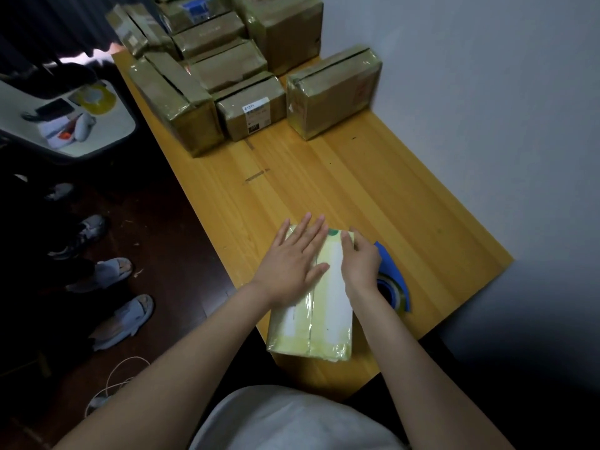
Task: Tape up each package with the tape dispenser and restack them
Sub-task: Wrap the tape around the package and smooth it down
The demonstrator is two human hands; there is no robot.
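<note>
A pale yellow package [319, 323] wrapped in clear tape lies flat near the front edge of the wooden table [373, 190]. My left hand [293, 259] presses flat on its far left part, fingers straight. My right hand [360, 259] rests on the package's far right edge with the fingers bent over the side. The blue tape dispenser [391, 277] lies on the table just right of the package, partly hidden behind my right wrist. Neither hand holds the dispenser.
Several brown taped packages [227, 66] are stacked at the table's far end, and one [334, 92] stands apart on the right. A wall runs along the table's right side. At left are a small white table with a tape roll [95, 97], and people's feet on the floor.
</note>
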